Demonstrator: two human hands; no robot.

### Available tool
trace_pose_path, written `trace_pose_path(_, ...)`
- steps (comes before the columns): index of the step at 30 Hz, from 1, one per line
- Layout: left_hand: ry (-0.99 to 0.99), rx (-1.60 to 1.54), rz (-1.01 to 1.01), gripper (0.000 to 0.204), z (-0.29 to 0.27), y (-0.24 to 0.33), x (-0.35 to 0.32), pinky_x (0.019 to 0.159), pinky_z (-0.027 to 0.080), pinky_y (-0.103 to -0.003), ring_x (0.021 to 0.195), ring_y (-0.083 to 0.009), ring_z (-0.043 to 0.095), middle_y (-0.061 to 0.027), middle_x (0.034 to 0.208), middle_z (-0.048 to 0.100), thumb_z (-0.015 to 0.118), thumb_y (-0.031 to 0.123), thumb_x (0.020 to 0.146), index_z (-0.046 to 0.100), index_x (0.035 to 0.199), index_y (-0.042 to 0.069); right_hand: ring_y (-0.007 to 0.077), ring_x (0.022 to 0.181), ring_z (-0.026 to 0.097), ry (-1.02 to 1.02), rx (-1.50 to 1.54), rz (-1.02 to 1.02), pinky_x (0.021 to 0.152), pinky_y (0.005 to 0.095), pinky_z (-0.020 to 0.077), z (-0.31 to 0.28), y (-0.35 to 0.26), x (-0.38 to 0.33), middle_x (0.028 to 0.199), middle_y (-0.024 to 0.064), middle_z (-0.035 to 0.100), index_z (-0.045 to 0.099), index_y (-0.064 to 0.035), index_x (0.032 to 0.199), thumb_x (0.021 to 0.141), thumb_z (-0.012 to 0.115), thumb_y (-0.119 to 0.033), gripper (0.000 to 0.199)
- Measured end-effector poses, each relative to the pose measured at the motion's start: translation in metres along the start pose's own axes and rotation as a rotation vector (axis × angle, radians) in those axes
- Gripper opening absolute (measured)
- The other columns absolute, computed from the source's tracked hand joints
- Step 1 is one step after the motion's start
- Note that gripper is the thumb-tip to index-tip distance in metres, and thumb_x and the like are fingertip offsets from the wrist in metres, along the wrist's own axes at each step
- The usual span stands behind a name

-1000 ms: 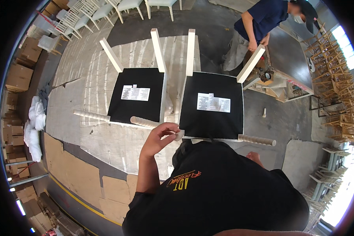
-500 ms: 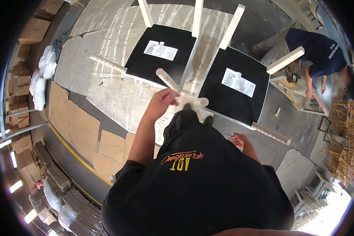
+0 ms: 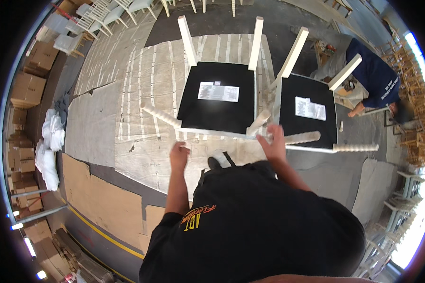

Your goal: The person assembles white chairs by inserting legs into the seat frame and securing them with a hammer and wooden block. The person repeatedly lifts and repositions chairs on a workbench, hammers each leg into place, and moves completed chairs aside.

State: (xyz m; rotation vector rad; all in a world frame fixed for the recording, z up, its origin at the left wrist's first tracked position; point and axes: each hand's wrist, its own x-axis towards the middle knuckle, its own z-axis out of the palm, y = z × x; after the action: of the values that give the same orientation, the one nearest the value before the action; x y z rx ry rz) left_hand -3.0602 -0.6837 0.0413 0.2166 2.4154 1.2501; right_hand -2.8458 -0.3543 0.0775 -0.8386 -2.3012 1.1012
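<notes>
Two upturned chairs or stools stand before me, black cloth underneath and pale legs pointing up. My left hand (image 3: 179,155) is held just short of the nearer left corner of the left chair (image 3: 212,113), fingers loosely bent and apart, nothing visible in them. By that chair's right front corner is my right hand (image 3: 274,144), thumb and fingers spread, close to the ridged leg (image 3: 259,122). Whether it touches the frame I cannot tell. The right chair (image 3: 295,127) stands just beyond this hand, its own ridged leg (image 3: 304,137) passing beside my fingers.
A co-worker in a dark shirt (image 3: 375,75) bends over at the right. Flattened cardboard (image 3: 101,198) lies on the floor at left, near stacked cartons (image 3: 28,89) and white plastic bundles (image 3: 47,155). More chairs (image 3: 108,14) line the far side; wooden frames (image 3: 415,141) are piled at right.
My view has turned and shifted, and the left chair now lies more squarely ahead. My right hand has risen from beside my body to that chair's corner. My left hand has moved toward its left corner.
</notes>
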Motion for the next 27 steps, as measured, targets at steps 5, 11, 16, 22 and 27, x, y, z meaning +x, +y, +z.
trace_pose_path(5,0.134,-0.021,0.129,0.076,-0.1,0.019,0.081,0.097,0.054,-0.044,0.116,-0.0294,0.066,-0.0196,0.139,0.061,0.081,0.021,0.088,0.044,0.152,0.004,0.0219,0.099,0.066,0.172,0.356,0.163,0.089,0.0354,0.0512,0.033,-0.062,0.049,0.105,0.0104,0.069,0.063,-0.0029,0.117,0.084,0.087,-0.02,0.045)
trace_pose_path(11,-0.121,-0.378,0.142,0.038,-0.114,0.064,0.17,0.09,0.052,-0.036,0.096,-0.0194,0.068,-0.0103,0.107,0.074,0.084,0.022,0.087,0.071,0.115,0.001,0.0138,0.083,0.064,0.054,0.732,0.315,0.08,0.0293,0.0485,0.03,-0.075,0.069,0.086,0.0028,0.068,0.068,-0.0063,0.089,0.08,0.076,-0.002,0.013)
trace_pose_path(16,-0.13,-0.555,0.19,0.015,-0.132,0.024,0.159,0.085,0.052,-0.036,0.086,-0.0181,0.068,-0.0068,0.088,0.073,0.08,0.009,0.08,0.072,0.092,0.003,0.016,0.082,0.066,-0.075,0.72,0.221,0.076,0.0296,0.0507,0.037,-0.1,0.069,0.081,0.0052,0.069,0.067,-0.0044,0.08,0.07,0.072,-0.001,0.012)
trace_pose_path(22,-0.066,-0.634,0.137,0.014,-0.173,-0.017,0.134,0.103,0.048,-0.042,0.106,-0.0262,0.069,-0.0134,0.099,0.074,0.077,0.001,0.079,0.072,0.092,0.001,0.0168,0.083,0.065,-0.279,0.602,0.083,0.076,0.0311,0.0518,0.076,-0.129,0.095,0.083,0.0049,0.068,0.066,-0.0038,0.078,0.064,0.071,0.005,0.017)
trace_pose_path(27,0.108,-0.725,0.051,0.016,-0.186,-0.045,0.113,0.109,0.047,-0.045,0.112,-0.0318,0.069,-0.0161,0.102,0.074,0.073,-0.002,0.08,0.073,0.096,0.0,0.0111,0.076,0.063,-0.547,0.51,-0.077,0.068,0.0283,0.0496,0.122,-0.162,0.188,0.077,0.0009,0.065,0.066,-0.0039,0.078,0.069,0.069,0.003,0.012)
